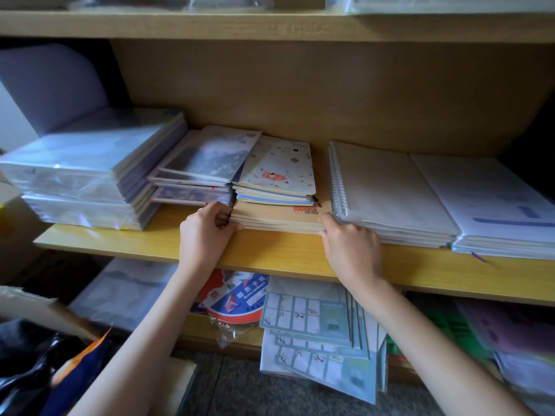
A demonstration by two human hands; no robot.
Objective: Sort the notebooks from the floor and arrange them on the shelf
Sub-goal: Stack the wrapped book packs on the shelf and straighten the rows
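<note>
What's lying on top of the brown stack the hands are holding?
A small pile of notebooks, a white patterned cover uppermost. It hides most of the brown stack; the pile's lower covers show only edges.

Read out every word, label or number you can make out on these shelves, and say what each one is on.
"圆形卡纸" on the round card pack.
"Round cardboard" just below it on the same pack.
"YOU", faint, at the top of the patterned notebook.
Orange logo on the kraft notebook stack: too blurred to read.
Barcodes on the teal notebooks: too small to read.
</note>
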